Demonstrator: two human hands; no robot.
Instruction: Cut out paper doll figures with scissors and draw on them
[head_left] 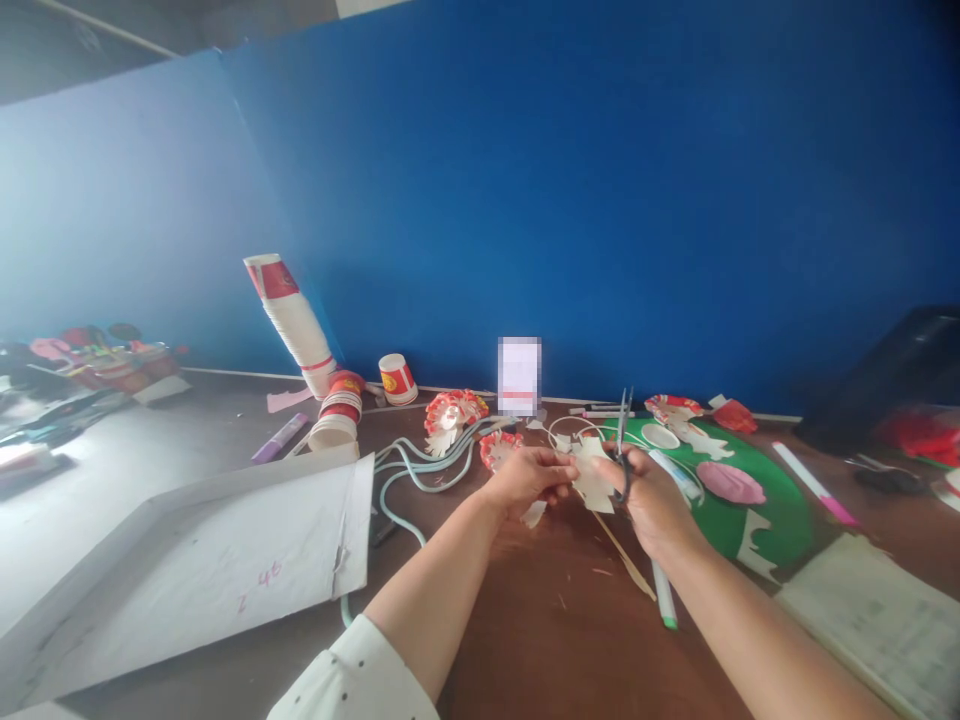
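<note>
My left hand (534, 474) pinches the left edge of a cream paper piece (595, 474) with a notched outline. My right hand (651, 492) has its fingers through the handles of dark scissors (622, 440), whose blades point up, and its thumb lies at the paper's right edge. Behind my left hand is a red and white cut paper cup (498, 450). A thin tan strip (626, 558) and a green-capped marker (664, 595) lie below the hands on the brown table (540, 620).
A green round sheet (787, 500) with a pink oval (731, 482) and paper scraps is at the right. Stacked paper cups (296, 325) lean against the blue partition (562, 200). Pale cords (420, 462) lie left of my hands, beside a large white board (202, 570).
</note>
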